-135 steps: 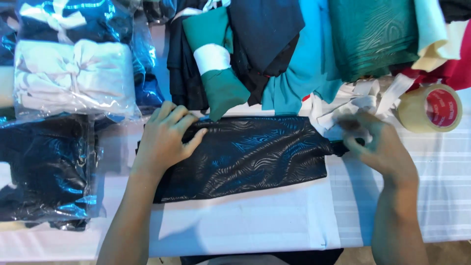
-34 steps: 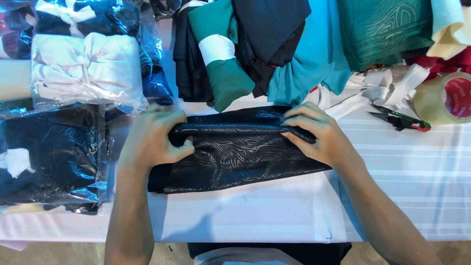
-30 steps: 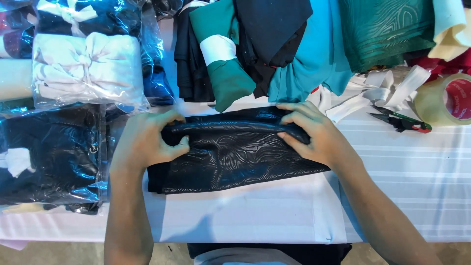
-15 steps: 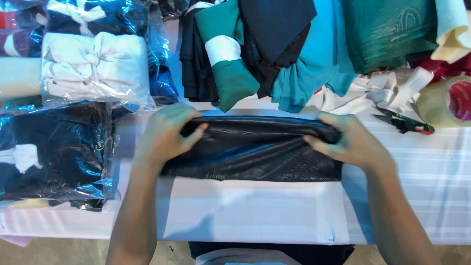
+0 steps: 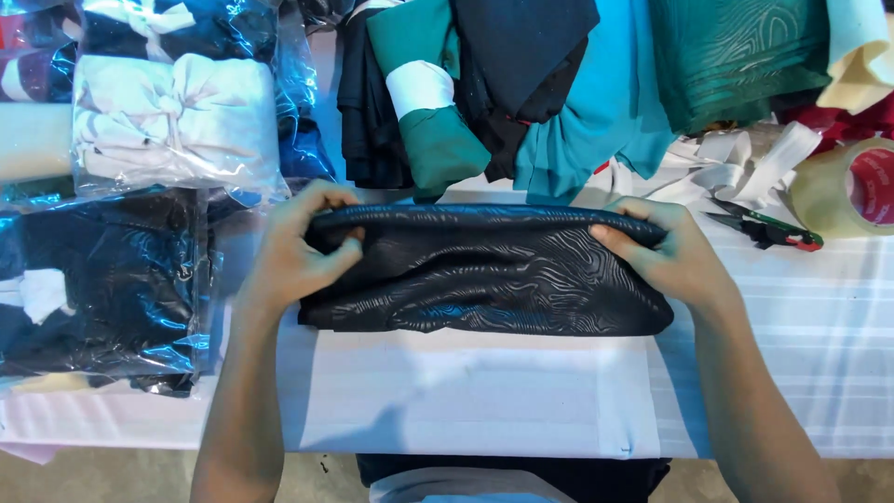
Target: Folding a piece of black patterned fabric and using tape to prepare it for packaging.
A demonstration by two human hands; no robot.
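Left hand [image 5: 298, 256] and right hand [image 5: 675, 256] are clamping the folded black garment's [image 5: 484, 284] ends mid-table; best keeping edges level, tension even.

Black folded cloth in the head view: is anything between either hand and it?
Nothing visible. The left hand and right hand both grip the top edge of the black patterned folded cloth directly at its two ends. The scissors and tape roll lie off to the right, apart from it.
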